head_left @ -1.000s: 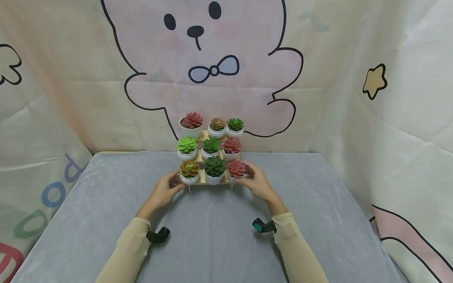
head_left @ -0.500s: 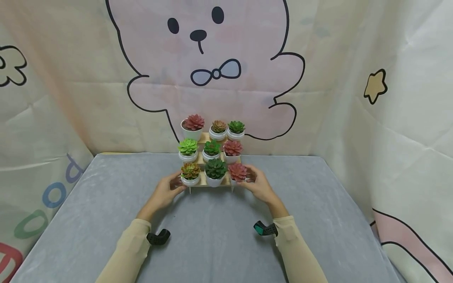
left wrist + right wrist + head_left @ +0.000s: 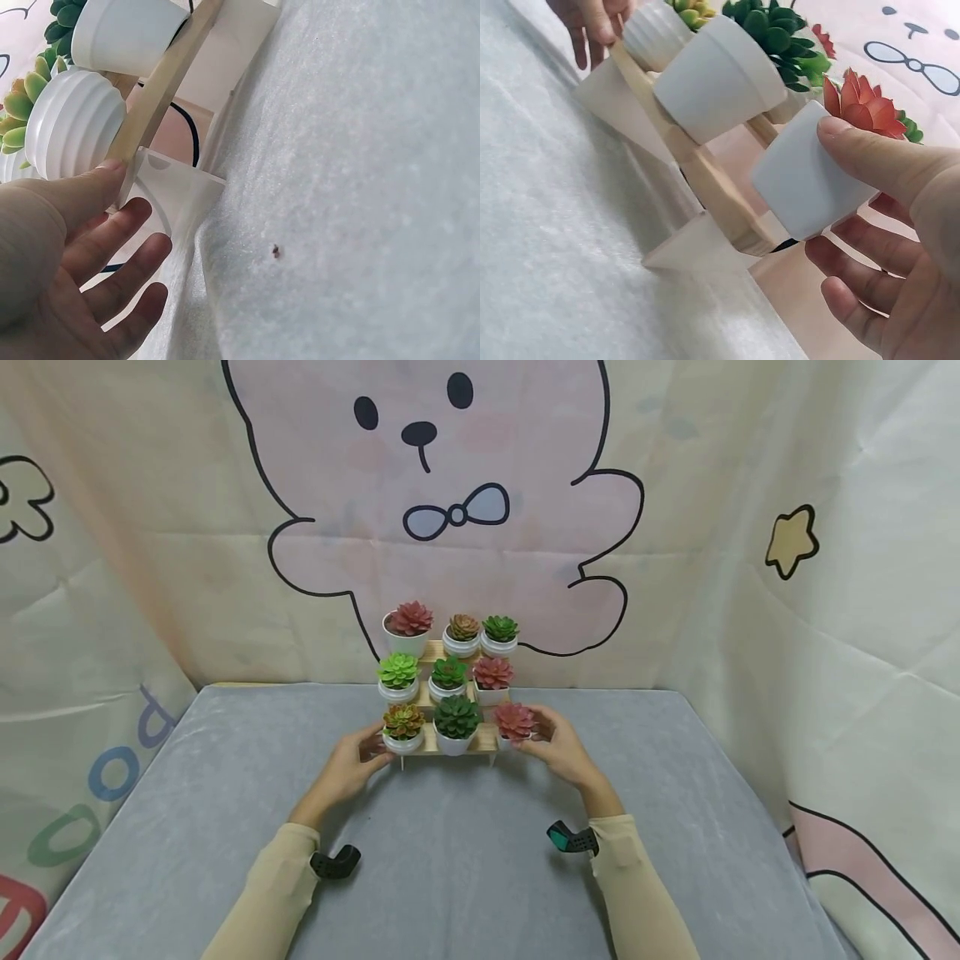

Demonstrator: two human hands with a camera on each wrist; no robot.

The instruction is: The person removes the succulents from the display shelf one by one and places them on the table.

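Observation:
A three-tier wooden plant stand (image 3: 483, 739) with clear side supports holds small artificial succulents in white pots. My left hand (image 3: 349, 766) pinches the left end of its lowest board (image 3: 154, 112), thumb on the wood beside a ribbed pot (image 3: 79, 124) with a yellow-green succulent. My right hand (image 3: 561, 747) holds a white pot (image 3: 810, 176) with a red succulent (image 3: 514, 721), thumb on its near side and fingers around the far side. This pot tilts in the right wrist view, partly past the board's right end. The dark green succulent (image 3: 456, 716) stands in the middle of that tier.
Two upper tiers carry more succulents, including a red one (image 3: 410, 619) at top left and a bright green one (image 3: 397, 670) below it. A grey cloth (image 3: 450, 860) covers the table. A printed curtain (image 3: 675, 527) hangs behind.
My right hand has shifted right with the red succulent's pot, widening the gap to the dark green one. My left hand stays at the stand's left end.

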